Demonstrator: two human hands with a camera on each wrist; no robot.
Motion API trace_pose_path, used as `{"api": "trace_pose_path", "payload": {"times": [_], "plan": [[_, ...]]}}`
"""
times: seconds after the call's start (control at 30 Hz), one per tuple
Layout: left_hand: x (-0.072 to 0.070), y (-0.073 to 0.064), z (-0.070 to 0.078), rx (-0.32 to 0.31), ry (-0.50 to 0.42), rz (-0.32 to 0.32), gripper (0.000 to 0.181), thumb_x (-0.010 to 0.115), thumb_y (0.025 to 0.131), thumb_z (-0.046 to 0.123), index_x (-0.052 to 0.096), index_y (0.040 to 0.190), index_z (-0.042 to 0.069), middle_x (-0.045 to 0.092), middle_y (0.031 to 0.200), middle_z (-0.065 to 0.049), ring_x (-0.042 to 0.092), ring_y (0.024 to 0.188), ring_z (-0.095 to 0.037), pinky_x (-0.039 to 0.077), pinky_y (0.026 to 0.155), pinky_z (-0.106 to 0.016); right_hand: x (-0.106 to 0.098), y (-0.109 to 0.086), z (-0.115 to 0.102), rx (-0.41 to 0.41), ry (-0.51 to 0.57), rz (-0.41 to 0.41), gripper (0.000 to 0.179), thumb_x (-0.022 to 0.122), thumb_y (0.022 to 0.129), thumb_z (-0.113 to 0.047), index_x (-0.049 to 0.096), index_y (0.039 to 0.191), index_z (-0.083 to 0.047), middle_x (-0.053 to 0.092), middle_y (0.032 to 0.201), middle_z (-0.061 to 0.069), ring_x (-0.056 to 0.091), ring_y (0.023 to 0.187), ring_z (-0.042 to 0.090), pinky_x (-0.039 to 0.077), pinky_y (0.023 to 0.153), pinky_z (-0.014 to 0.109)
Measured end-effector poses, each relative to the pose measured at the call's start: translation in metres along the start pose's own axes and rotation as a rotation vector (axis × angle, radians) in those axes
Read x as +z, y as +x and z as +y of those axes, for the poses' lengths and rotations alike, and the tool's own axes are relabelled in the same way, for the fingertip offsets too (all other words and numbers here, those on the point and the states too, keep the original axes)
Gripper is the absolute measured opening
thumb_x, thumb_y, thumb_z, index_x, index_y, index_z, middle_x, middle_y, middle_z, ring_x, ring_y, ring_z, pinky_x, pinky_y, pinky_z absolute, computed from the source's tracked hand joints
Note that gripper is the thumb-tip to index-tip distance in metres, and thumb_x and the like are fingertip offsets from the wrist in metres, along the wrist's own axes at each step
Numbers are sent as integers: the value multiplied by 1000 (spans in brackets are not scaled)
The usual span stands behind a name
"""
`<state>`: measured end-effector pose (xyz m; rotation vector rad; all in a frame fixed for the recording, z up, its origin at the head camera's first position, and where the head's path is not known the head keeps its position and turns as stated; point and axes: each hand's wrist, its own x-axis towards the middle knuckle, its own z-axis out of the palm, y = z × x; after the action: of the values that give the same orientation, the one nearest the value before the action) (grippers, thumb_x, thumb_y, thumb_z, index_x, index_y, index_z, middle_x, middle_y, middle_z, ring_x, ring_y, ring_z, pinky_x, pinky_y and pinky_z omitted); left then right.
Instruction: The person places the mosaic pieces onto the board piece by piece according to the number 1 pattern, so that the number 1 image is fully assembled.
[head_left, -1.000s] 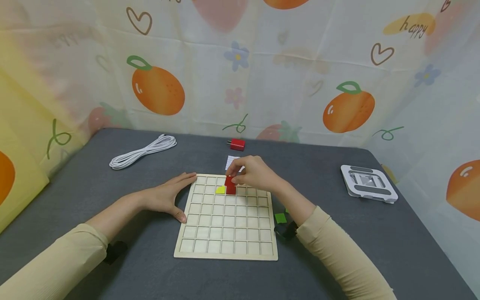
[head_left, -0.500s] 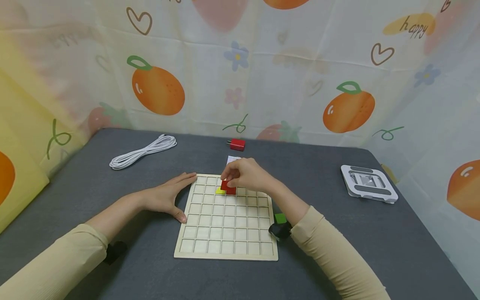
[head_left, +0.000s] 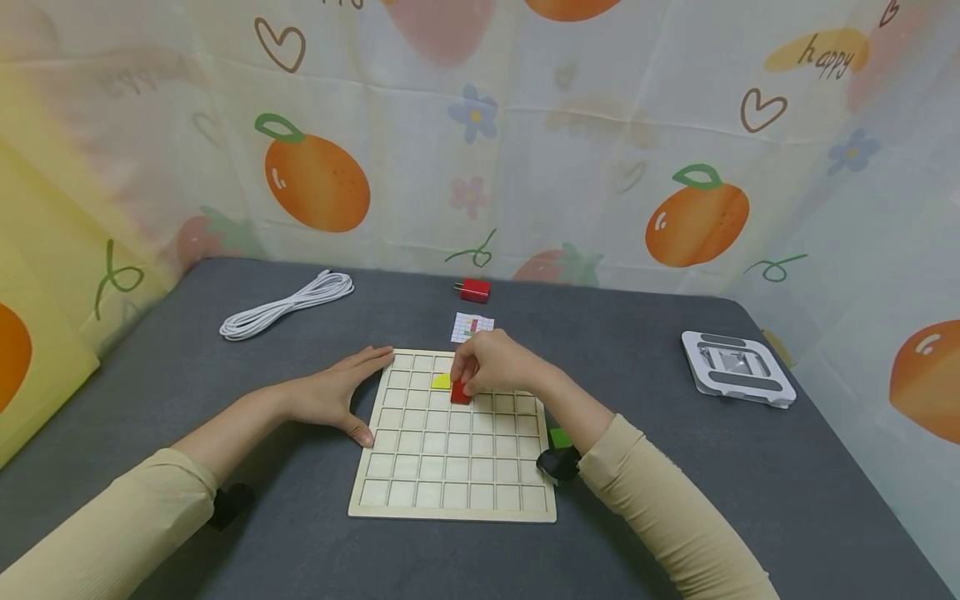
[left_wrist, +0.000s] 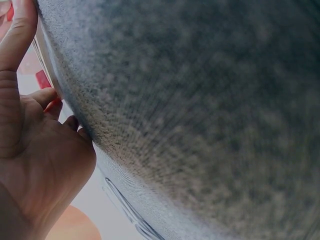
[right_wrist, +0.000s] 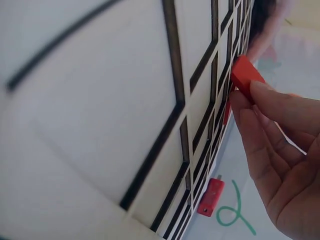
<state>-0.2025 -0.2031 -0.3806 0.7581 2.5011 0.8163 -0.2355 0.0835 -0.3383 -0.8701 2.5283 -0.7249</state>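
Note:
A pale wooden grid board (head_left: 442, 496) lies on the dark table. My left hand (head_left: 324, 396) rests along its left edge, fingers spread, thumb near the side. Above the grid, my right hand (head_left: 501, 364) pinches a red square tile (head_left: 461, 395) between thumb and fingers; in the right wrist view this tile (right_wrist: 246, 74) is tilted against the grid lines. A second red tile (right_wrist: 227, 113) shows as a thin strip behind the fingertips. One yellow tile (head_left: 440, 382) sits in a cell just left of the held tile.
Behind the board lie a small printed grid card (head_left: 467, 325) and a red plug adapter (head_left: 474, 290). A white cable bundle (head_left: 288, 305) is at back left, a white folded stand (head_left: 738, 367) at right. A green tile (head_left: 560, 437) lies partly hidden by the right arm.
My right hand has carried the red tile from the board's far edge toward the near side, below the row of the yellow tile. The printed card is more exposed. My left hand stays put.

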Motion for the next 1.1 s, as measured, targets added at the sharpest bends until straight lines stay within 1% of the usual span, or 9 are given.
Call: {"api": "trace_pose_path", "payload": {"times": [0.3, 0.53, 0.8, 1.1], "plan": [[2, 1, -1, 8, 3, 2, 126, 90, 65, 43, 15, 158, 4, 6, 167, -16, -2, 153, -48, 11, 116, -71, 2, -1, 4, -16, 16, -29, 14, 75, 81, 0, 74, 89, -11, 72, 82, 2, 63, 74, 9, 52, 69, 21], [3, 1, -2, 3, 10, 5, 126, 90, 65, 44, 16, 158, 4, 6, 168, -16, -2, 153, -48, 12, 116, -71, 2, -2, 3, -16, 20, -30, 13, 75, 81, 0, 75, 89, -11, 73, 81, 2, 64, 73, 9, 52, 68, 21], [2, 1, -1, 17, 9, 7, 126, 90, 64, 44, 16, 158, 2, 6, 167, -18, -2, 153, -49, 11, 116, -71, 3, -2, 4, -27, -1, -39, 13, 76, 80, -1, 76, 88, -12, 73, 80, 2, 64, 72, 8, 52, 67, 21], [0, 1, 2, 13, 0, 12, 127, 91, 64, 43, 16, 157, 1, 6, 167, -18, -2, 153, -49, 12, 117, -70, 0, -1, 2, -27, -20, -51, 13, 76, 81, -1, 76, 89, -11, 74, 83, 2, 64, 74, 8, 52, 67, 20]]}}
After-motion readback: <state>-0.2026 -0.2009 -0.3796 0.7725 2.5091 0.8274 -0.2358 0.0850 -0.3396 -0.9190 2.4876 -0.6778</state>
